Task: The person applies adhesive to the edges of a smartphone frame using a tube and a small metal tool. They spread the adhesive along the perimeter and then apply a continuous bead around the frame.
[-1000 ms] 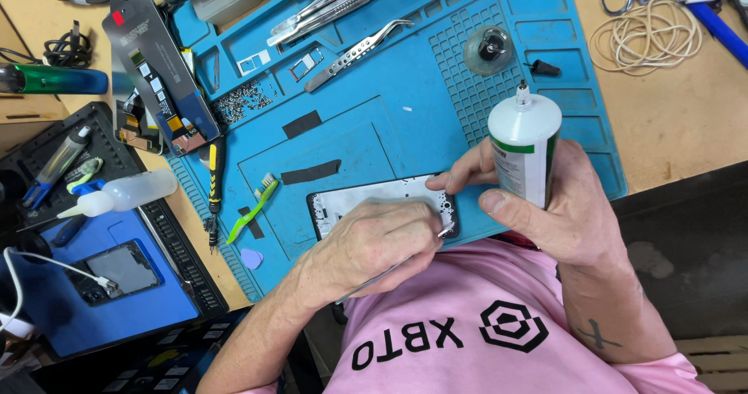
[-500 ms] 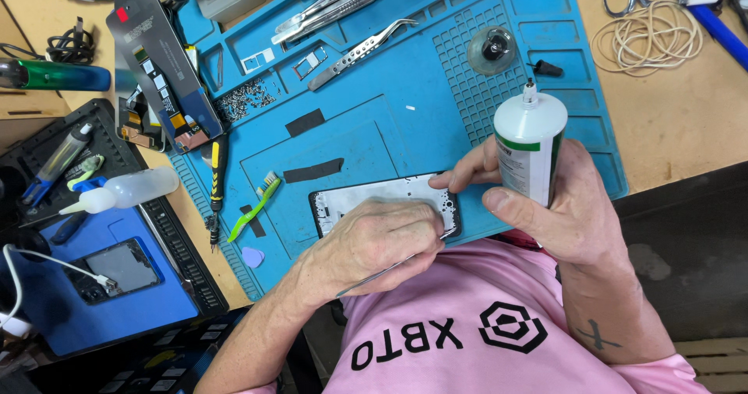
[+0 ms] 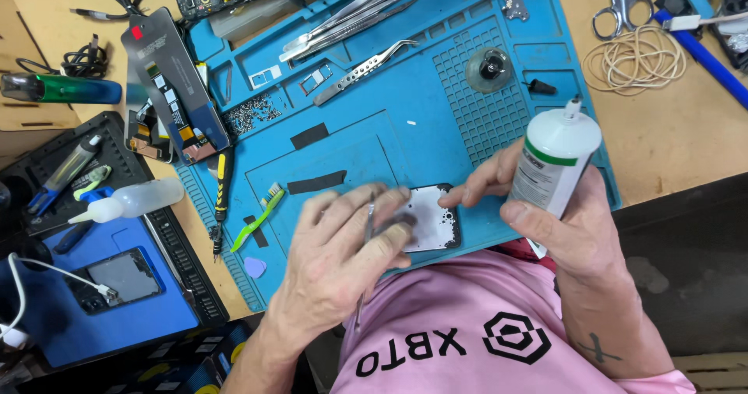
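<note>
Blue mat: spread over the bench, with the phone frame laid at its near edge.
Left hand: closed on a thin metal tool, pressed onto the frame.
Right hand: clamped round a white bottle, fingertips steadying the frame.
Progress: frame open and stripped; work on it judged midway, tweezers and loose screws lying far-left, unused.

Pink shirt with black hexagon emblem and lettering on chest; small dark cross tattoo on right forearm.

Left hand motion-blurred, covering most of the phone frame.
</note>
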